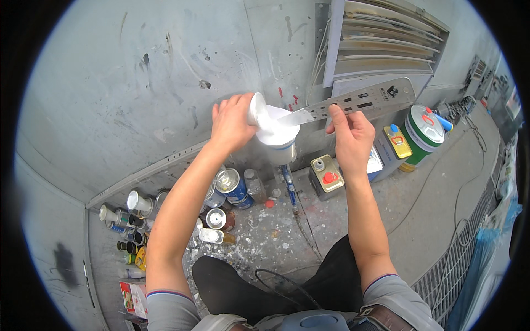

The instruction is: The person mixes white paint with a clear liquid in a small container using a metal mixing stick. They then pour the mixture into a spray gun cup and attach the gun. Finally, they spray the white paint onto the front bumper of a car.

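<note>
My left hand (233, 122) is closed round a white cup (257, 110), tipped over to the right. Its mouth meets a white, wide-rimmed container (282, 151) that holds white liquid paint (276, 132). Between the thumb and fingers of my right hand (353, 132) is a flat metal mixing stick (359, 102) with slots. Its coated lower end dips toward the paint, and its wide end points up to the right. Below the container hangs a blue spray gun (289, 185) with a hose; how the two join is partly hidden.
Blue-labelled paint cans (231, 182) and a clear bottle (254, 185) stand against the wall at left. A tin with a red cap (327, 175) and a large green-banded drum (424, 129) are at right. Hoses trail over the spattered floor (248, 248). A louvred vent (392, 38) is above.
</note>
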The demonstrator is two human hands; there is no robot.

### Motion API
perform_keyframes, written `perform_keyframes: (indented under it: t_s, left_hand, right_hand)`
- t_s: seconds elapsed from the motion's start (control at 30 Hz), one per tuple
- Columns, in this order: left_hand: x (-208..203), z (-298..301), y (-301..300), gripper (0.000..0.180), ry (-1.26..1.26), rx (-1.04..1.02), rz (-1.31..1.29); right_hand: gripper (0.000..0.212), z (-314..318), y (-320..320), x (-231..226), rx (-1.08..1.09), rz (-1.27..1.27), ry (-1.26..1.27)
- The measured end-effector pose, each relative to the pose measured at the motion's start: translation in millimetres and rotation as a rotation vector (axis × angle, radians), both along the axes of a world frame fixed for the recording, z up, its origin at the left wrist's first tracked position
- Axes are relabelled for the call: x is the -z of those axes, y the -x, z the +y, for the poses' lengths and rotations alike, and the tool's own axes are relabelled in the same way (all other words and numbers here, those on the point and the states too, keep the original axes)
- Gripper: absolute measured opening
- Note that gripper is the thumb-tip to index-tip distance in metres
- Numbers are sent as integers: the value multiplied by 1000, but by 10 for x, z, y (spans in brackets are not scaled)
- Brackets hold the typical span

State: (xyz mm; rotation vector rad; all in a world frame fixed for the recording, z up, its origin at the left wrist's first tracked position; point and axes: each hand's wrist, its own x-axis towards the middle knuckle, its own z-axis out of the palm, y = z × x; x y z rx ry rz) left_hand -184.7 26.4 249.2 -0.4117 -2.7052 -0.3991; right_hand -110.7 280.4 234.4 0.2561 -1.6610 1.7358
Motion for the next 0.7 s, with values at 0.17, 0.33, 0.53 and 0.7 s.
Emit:
perform_keyframes:
  t_s: [0.17,0.33,0.53,0.7]
  left_hand:
    - [18,1,17,79,11,17,27]
    - [18,15,0,80,-21,2,-6]
    - [17,-48,115,77,-283,38,-137]
    - [-17,-106,129,78,-537,70,-265]
  right_hand:
    - [19,12,11,16,9,-11,-9]
    - [19,23,-2,14,17,-16,-21]
    - [19,32,-28,-23,15,-24,-19]
    - [18,31,-63,-54,5,-41,-60]
